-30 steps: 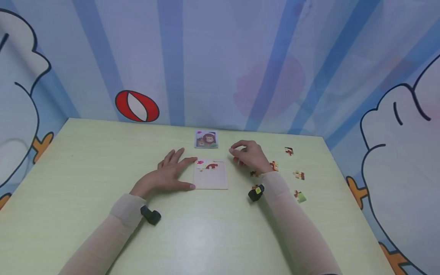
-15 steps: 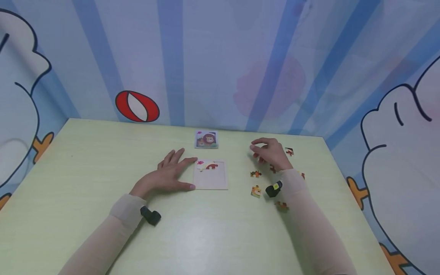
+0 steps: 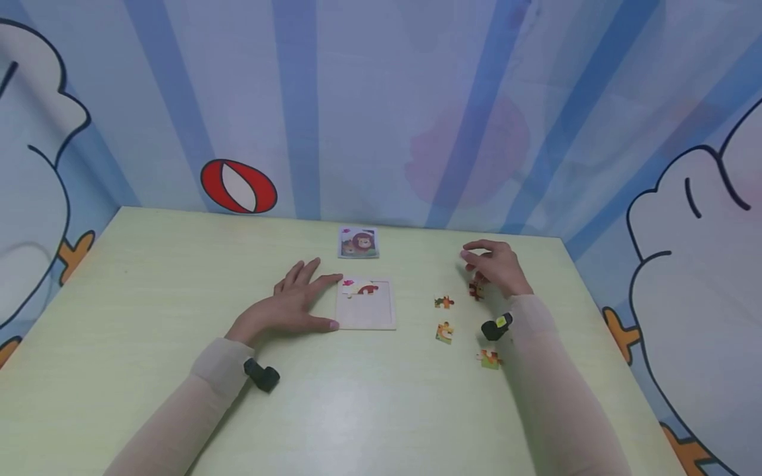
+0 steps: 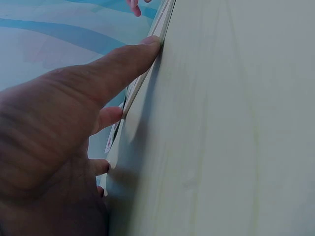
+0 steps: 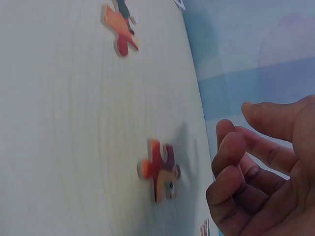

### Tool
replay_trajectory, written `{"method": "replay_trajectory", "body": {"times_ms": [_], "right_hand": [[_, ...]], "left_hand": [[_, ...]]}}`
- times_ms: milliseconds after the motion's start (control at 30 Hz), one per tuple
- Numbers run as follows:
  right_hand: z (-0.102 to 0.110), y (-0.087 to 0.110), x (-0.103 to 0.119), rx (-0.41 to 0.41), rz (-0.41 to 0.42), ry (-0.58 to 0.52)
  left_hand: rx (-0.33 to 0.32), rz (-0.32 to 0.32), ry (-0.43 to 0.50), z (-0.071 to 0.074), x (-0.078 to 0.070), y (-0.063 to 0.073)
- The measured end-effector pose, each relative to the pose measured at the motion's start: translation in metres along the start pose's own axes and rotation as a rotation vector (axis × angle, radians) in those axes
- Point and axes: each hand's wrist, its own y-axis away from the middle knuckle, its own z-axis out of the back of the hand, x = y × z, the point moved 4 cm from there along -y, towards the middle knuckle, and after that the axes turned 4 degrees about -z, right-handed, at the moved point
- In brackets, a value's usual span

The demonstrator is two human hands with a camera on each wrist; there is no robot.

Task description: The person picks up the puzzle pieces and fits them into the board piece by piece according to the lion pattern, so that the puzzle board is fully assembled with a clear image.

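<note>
Right fingers (image 5: 231, 147) are curling loosely, gripping nothing; right hand (image 3: 497, 268) is hovering over a red piece (image 3: 476, 289) lying flat on the table (image 3: 149, 284) near its far right corner, just under the fingertips, probably lining up a pick. Can't tell if a fingertip is touching it. Left hand (image 3: 292, 304) is lying flat, fingers straight, thumb (image 4: 130, 59) and index bracing the left edge of the tray (image 3: 364, 314) at table centre, likely pinning it so it isn't sliding. Tray is holding 2 seated pieces (image 3: 359, 287) along its far edge. Loose pieces in view: 4, the red one plus three (image 3: 443, 331) toward the right edge, spread within right-hand reach. 1 reference card (image 3: 358, 241) is sitting at the far edge, beyond the tray
</note>
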Motion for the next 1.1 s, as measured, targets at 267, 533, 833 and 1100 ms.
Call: {"method": "replay_trajectory", "body": {"times_ms": [267, 533, 833, 1100], "right_hand": [[0.024, 0.001, -0.016, -0.042, -0.022, 0.017], [0.046, 0.0, -0.031, -0.084, -0.043, 0.042], [0.058, -0.006, -0.051, -0.102, -0.072, 0.094], [0.061, -0.011, -0.065, -0.064, -0.095, 0.128]], "left_hand": [[-0.004, -0.004, 0.018, -0.003, 0.004, -0.001], [-0.017, -0.009, 0.033, -0.002, 0.003, 0.0], [-0.003, -0.006, 0.009, -0.002, 0.005, -0.001], [0.003, -0.001, -0.003, -0.001, 0.003, 0.0]]}}
